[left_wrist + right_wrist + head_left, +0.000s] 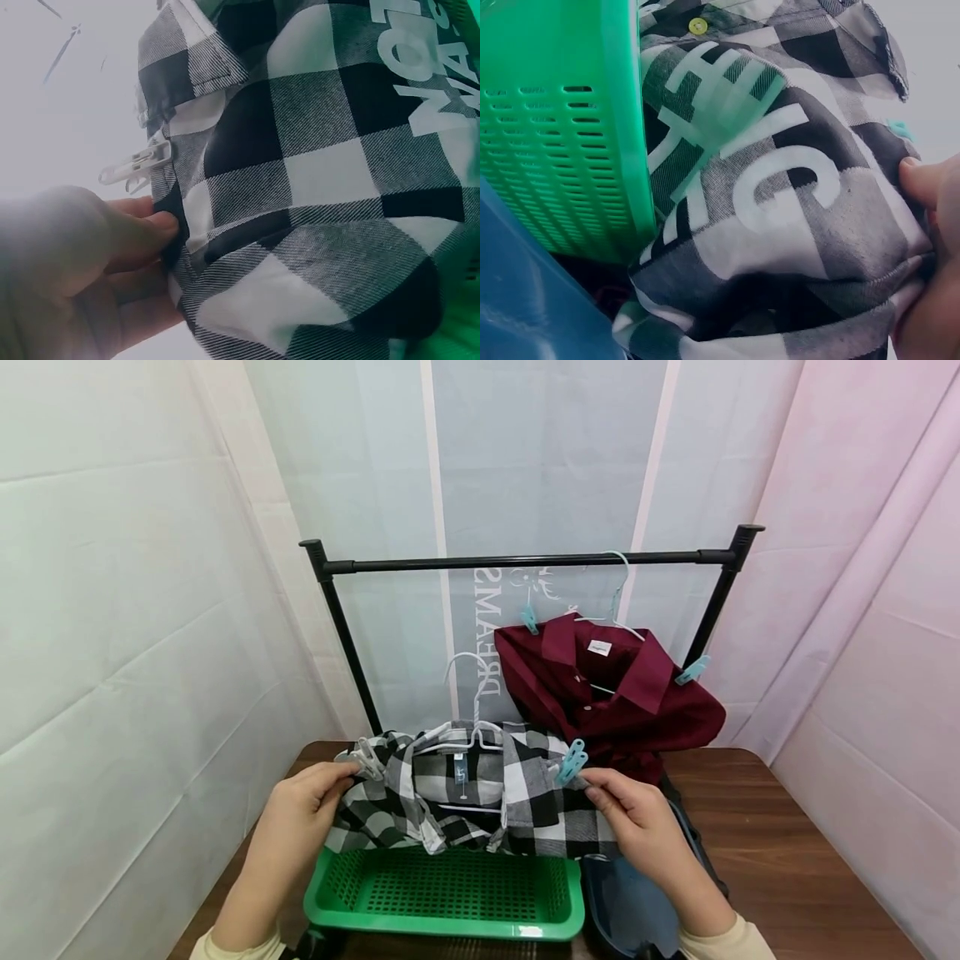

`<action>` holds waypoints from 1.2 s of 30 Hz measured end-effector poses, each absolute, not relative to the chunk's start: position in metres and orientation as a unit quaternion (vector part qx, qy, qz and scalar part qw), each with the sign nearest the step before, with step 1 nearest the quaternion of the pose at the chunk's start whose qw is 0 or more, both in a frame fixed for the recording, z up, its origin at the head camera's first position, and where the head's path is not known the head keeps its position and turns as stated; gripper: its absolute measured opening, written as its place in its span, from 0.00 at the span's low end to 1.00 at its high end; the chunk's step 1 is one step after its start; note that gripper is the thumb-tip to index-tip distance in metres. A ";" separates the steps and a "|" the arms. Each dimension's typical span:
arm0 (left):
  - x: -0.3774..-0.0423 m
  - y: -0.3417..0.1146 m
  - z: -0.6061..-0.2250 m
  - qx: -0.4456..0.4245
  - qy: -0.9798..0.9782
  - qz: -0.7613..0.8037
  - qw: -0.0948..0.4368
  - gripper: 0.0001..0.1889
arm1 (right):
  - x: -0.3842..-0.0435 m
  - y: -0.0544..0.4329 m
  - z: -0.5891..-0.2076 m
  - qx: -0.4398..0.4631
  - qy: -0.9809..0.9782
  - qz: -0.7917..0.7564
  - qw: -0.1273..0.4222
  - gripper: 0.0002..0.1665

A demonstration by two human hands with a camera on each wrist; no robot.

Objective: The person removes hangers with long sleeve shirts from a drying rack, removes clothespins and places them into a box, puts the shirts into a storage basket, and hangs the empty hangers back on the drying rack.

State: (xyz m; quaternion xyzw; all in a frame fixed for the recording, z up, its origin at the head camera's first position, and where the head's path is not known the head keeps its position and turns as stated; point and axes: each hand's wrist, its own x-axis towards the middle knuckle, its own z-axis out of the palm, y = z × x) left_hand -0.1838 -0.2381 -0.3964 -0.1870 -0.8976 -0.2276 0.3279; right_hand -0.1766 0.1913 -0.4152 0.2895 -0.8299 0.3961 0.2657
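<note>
Lettering, white, visible only in the wrist views, marks a black-and-white checked cloth shirt, pinched at its shoulders by left hand and right hand, partly hiding a green perforated plastic basket.

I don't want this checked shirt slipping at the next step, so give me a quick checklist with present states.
1. Left hand pinching the checked shirt: ok.
2. Right hand pinching its other side: ok.
3. Gray clip and light-blue clip on the shoulders: ok.
4. Both clips also gripping the white hanger under the cloth: cannot tell.
5. Hanger hooked on the rack bar: not ok, its hook is off the bar.
6. Bar space left of the maroon shirt: ok.
</note>
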 end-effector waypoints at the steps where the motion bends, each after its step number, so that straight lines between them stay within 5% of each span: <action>1: -0.184 -0.239 -0.397 -0.186 -0.901 -0.223 0.323 0.12 | -0.176 0.192 -0.415 0.291 -0.835 0.394 0.252 0.20; 8: -0.187 -0.241 -0.395 -0.182 -0.914 -0.204 0.299 0.09 | -0.173 0.196 -0.410 0.289 -0.866 0.380 0.148 0.14; 12: -0.186 -0.240 -0.395 -0.171 -0.917 -0.209 0.293 0.09 | -0.170 0.196 -0.408 0.249 -0.871 0.406 0.119 0.19; 20: -0.187 -0.238 -0.396 -0.168 -0.914 -0.211 0.303 0.09 | -0.166 0.186 -0.404 0.239 -0.824 0.492 0.147 0.32; 36: -0.185 -0.236 -0.397 -0.172 -0.912 -0.205 0.311 0.09 | -0.158 0.170 -0.400 0.220 -0.782 0.546 0.204 0.17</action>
